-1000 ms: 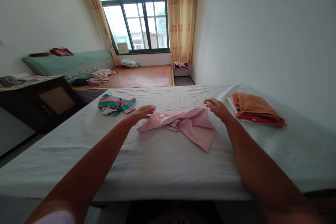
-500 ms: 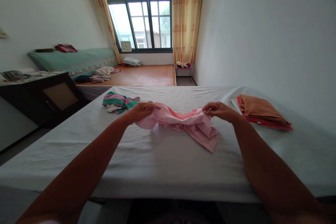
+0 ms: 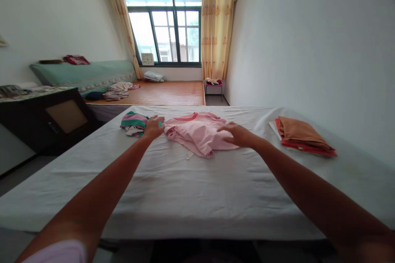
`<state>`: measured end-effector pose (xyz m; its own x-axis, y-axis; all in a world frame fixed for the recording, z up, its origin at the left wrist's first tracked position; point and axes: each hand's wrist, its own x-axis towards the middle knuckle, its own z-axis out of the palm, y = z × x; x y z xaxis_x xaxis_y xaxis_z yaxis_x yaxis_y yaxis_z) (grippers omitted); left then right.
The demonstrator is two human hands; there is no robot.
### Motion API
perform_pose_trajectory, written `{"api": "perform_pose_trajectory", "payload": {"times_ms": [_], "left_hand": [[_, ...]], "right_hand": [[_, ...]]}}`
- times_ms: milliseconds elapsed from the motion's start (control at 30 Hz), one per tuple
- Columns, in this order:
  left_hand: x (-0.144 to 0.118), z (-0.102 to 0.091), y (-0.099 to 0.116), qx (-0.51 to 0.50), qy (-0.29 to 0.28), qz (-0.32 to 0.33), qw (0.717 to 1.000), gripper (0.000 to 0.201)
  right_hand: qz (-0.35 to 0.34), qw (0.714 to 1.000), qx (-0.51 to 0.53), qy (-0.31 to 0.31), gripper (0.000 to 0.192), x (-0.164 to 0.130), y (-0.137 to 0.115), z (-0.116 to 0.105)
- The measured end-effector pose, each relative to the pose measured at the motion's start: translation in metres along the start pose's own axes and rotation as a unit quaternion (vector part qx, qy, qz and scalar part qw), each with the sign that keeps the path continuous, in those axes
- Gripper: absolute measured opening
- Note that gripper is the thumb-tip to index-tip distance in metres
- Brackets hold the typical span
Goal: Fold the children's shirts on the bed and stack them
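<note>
Pink shirt (image 3: 199, 133) between both hands, left hand (image 3: 153, 127) at its edge — grip unclear, right hand (image 3: 236, 134) flat on it

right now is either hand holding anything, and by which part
Neither hand lifts anything. The right hand lies flat on the right side of the pink shirt; the left hand rests at its left edge. Whether the left pinches the cloth cannot be told.

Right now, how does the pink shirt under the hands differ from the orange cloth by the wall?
The pink shirt lies spread and rumpled under both hands; the orange cloth is neatly folded, untouched, stacked on a red piece. The shirt lies mid-bed, the cloth at the bed's wall side. Both rest on the white sheet.
</note>
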<state>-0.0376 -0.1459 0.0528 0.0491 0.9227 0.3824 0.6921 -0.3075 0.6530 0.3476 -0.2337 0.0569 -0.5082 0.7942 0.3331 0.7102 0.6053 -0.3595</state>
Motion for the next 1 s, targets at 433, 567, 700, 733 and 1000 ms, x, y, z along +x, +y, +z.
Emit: {"api": "perform_pose_trajectory", "payload": {"times_ms": [433,567,700,733,1000], "left_hand": [[-0.086,0.088,0.075,0.239,-0.258,0.289,0.89,0.024],[-0.087,0.051,0.067,0.19,-0.293,0.287,0.892,0.023],[-0.101,0.007,0.051,0.081,-0.405,0.274,0.869,0.026],[-0.106,0.0,0.048,0.061,-0.434,0.26,0.86,0.026],[-0.116,-0.028,0.058,-0.11,-0.556,0.186,0.803,0.018]], "right_hand": [[0.18,0.968,-0.175,-0.011,0.034,-0.033,0.053,0.032],[0.154,0.986,0.008,0.06,0.02,-0.061,0.056,0.003],[0.135,0.972,0.19,0.03,0.019,-0.096,0.041,-0.03],[0.141,0.965,0.219,0.012,0.022,-0.103,0.034,-0.035],[0.169,0.922,0.35,0.004,0.048,-0.115,0.018,-0.048]]}}
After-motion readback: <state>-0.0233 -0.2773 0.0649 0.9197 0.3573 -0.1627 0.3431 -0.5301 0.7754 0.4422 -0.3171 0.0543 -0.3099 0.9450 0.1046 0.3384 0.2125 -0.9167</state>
